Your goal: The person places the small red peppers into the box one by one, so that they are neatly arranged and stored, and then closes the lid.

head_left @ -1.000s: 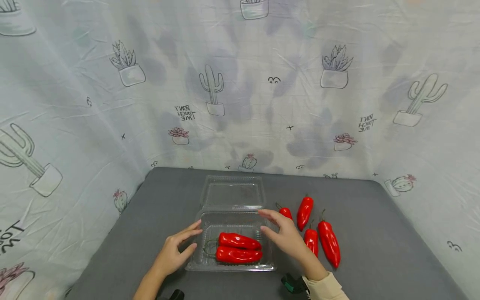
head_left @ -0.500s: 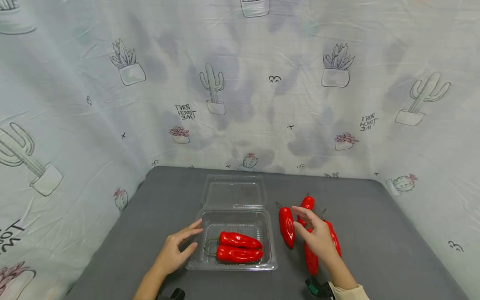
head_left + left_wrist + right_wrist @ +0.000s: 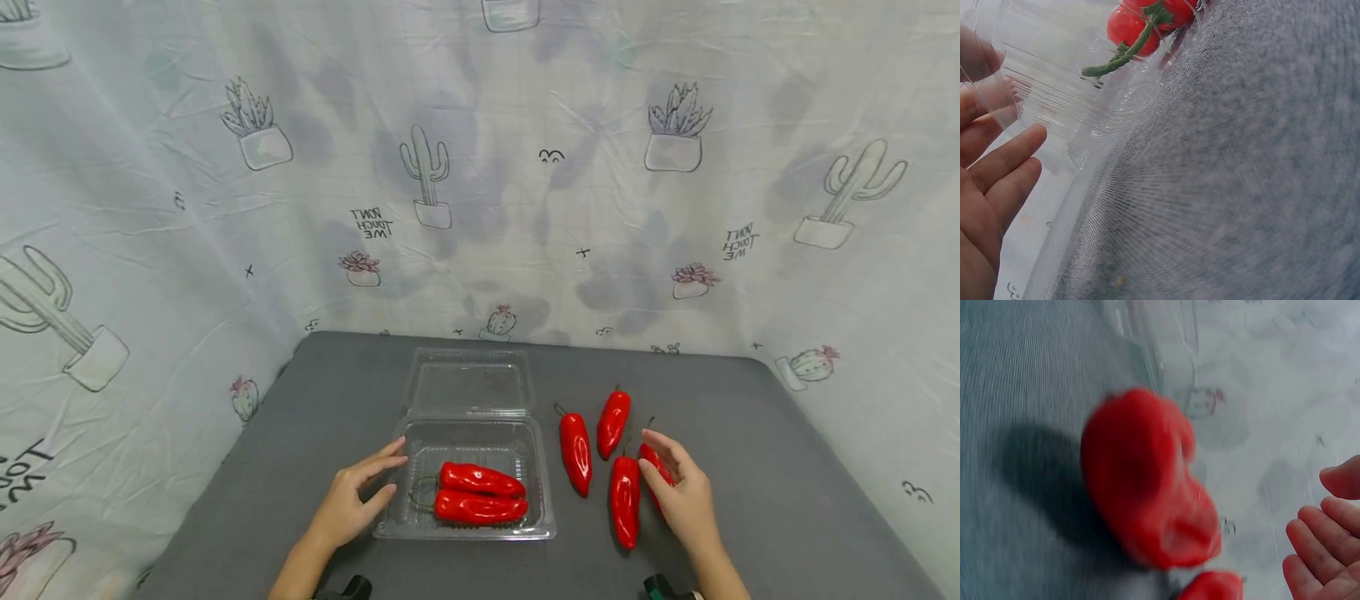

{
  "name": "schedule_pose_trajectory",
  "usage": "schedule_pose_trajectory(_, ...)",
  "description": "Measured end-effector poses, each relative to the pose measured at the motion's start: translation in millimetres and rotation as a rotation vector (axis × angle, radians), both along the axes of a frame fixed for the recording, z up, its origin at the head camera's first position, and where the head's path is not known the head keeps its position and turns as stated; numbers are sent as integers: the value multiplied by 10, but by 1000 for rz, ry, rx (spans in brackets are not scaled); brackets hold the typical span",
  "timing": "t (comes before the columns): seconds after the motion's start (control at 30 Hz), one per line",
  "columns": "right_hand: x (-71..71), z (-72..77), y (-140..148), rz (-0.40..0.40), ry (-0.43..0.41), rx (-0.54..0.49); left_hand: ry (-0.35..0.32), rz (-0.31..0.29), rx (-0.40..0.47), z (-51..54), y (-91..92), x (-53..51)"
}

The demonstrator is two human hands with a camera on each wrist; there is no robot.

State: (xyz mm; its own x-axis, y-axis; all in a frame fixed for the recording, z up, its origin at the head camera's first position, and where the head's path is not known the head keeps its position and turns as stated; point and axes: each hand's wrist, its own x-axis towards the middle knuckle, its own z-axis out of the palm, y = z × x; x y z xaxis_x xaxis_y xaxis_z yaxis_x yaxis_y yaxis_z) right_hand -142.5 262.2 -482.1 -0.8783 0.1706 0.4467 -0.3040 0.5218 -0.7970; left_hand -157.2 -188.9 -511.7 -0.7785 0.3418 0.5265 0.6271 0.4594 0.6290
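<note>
In the head view a clear plastic clamshell box (image 3: 540, 492) lies with its lid (image 3: 468, 383) folded back. Two red peppers (image 3: 480, 508) lie side by side in its base, green stems to the left. My left hand (image 3: 347, 504) is at the box's left wall, fingers extended; in the left wrist view its fingertips (image 3: 1032, 137) are against or very near the clear plastic. My right hand (image 3: 684, 492) hovers over the rightmost loose pepper (image 3: 654, 458) and partly hides it. In the right wrist view the fingers (image 3: 1316, 544) are apart from the blurred peppers (image 3: 1141, 469).
Between box and right hand lie other loose red peppers: one beside the box (image 3: 576, 454), one farther back (image 3: 613, 423), one nearer (image 3: 625, 504). The grey table (image 3: 780, 500) ends at a cactus-print curtain (image 3: 480, 183) behind and on both sides.
My right hand has moved right, from the box's right edge across the loose peppers to the rightmost one. The left hand stays at the box; the peppers have not moved.
</note>
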Motion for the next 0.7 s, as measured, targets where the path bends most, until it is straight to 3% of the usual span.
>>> schedule_pose_trajectory(0.17,22,-96,119,-101,-51,46,-31,-14,12,-11,3,18)
schedule_pose_trajectory(0.37,34,-131,257,-139,-84,73,-29,-10,11,-34,-3,4)
schedule_pose_trajectory(0.57,26,-182,363,-170,-284,195,-27,-12,10,-18,11,-3)
schedule_pose_trajectory(0.7,7,-251,382,-147,-348,224,-29,-27,17,-7,-4,-1)
